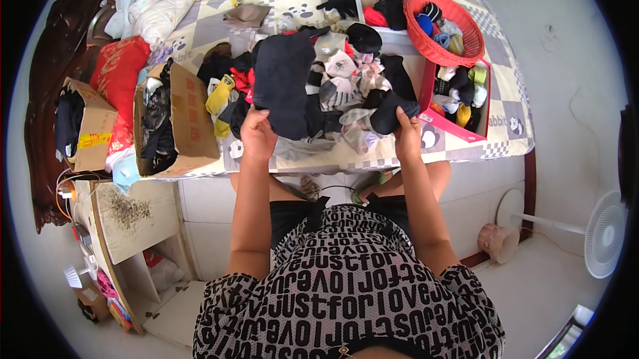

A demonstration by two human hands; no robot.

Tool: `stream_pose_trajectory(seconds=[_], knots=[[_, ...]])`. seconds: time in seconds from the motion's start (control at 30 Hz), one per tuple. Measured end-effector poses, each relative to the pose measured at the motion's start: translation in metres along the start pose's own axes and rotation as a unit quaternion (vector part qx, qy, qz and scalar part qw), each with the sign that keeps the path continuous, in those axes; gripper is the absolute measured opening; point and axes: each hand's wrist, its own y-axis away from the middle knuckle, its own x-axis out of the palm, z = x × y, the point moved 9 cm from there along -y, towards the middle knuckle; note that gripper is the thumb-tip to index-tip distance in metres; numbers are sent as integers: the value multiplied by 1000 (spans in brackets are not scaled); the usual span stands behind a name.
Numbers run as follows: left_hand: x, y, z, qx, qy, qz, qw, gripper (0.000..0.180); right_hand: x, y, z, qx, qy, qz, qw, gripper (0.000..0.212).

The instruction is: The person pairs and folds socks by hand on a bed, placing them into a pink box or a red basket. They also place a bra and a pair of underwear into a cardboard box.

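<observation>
A broad black piece of cloth (283, 86), its kind unclear, hangs from my left hand (258, 134), whose fingers pinch its lower left edge. My right hand (408, 134) grips a dark sock-like piece (391, 114) between thumb and fingers. Whether the two dark pieces join cannot be made out. Under and between them lies a loose pile of socks (339, 86), mostly white, grey, pink and black. Yellow (219, 96) and red items show at its left side.
Left of the pile stands a cardboard box (193, 119) of dark clothing, with another carton (96, 133) beyond. At right are a red basket (449, 53), a pink-red box (456, 131) of socks and a white bin (363, 0). A white fan (602, 236) stands on the floor.
</observation>
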Motion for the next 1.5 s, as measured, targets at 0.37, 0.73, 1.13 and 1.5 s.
stream_pose_trajectory(seconds=[0.37,0.73,1.13,1.5], knots=[[-128,67,152,-276,-75,-272,919,34,-138,63,-113,142,422,-336,830,57],[-81,68,159,-199,-157,-148,956,31,38,98,-141,345,156,91,921,35],[-88,16,124,-201,77,-150,965,42,25,119,-128,382,220,163,883,19],[40,5,105,-158,-6,-41,986,21,119,91,43,-238,458,108,849,34]])
